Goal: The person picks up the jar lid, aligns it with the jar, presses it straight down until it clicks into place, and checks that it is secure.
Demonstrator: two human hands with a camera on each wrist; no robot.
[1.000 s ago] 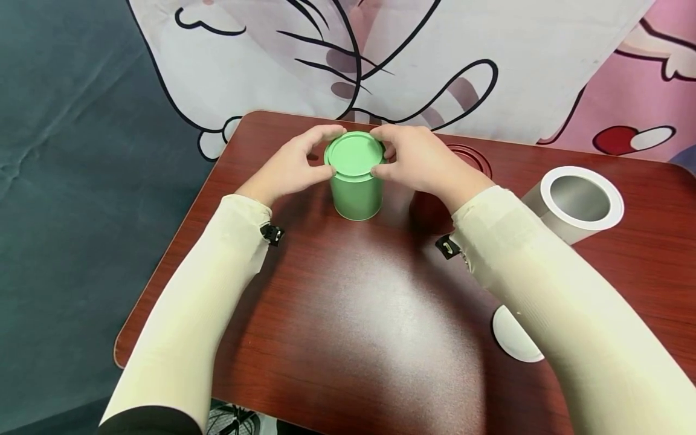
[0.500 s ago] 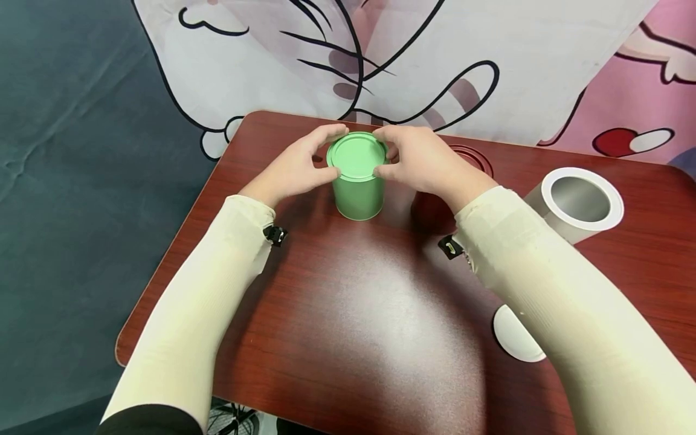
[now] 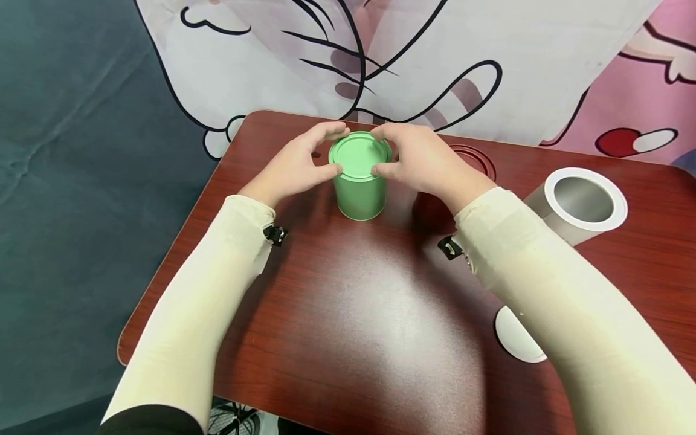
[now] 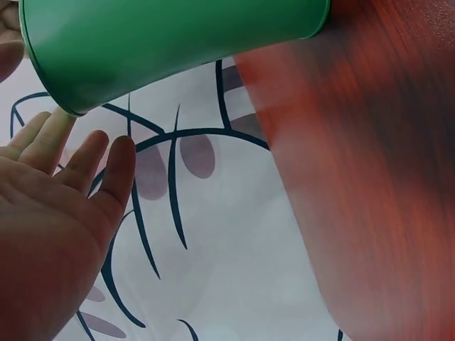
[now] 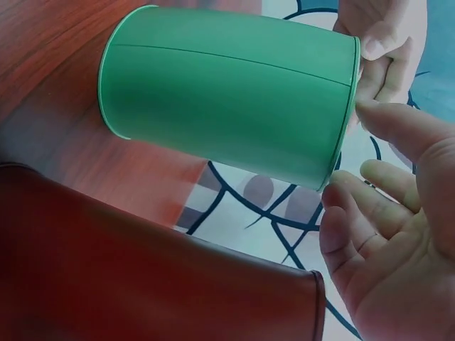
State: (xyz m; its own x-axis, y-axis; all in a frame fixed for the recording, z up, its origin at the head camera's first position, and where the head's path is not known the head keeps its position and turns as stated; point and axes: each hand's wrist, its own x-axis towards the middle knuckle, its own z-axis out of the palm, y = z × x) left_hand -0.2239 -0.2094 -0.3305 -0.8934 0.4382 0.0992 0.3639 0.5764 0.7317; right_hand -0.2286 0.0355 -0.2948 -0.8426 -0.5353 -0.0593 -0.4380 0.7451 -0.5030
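Observation:
A green canister [image 3: 361, 200] stands upright near the table's back edge, topped by a round green lid [image 3: 359, 156] with a raised rim. My left hand [image 3: 299, 162] holds the lid's left side, its thumb on the near rim and its fingers behind. From the other side my right hand [image 3: 415, 156] holds the rim, thumb in front, fingers reaching round the back. In the left wrist view, the outer fingers [image 4: 114, 170] stretch past the green wall. The right wrist view has the thumb [image 5: 402, 128] and fingertips right at the canister's rim.
Beside the right hand stands a dark red canister [image 5: 156, 270], partly hidden by that arm in the head view. A white canister [image 3: 554, 211] with an open top is farther right. A white disc [image 3: 516, 338] lies on the wooden table [image 3: 337, 314], partly under the right sleeve.
The right hand's fingertips have shifted slightly, and more of the rim's right side shows. The left hand stays at the rim, and the green canister stands in the same place.

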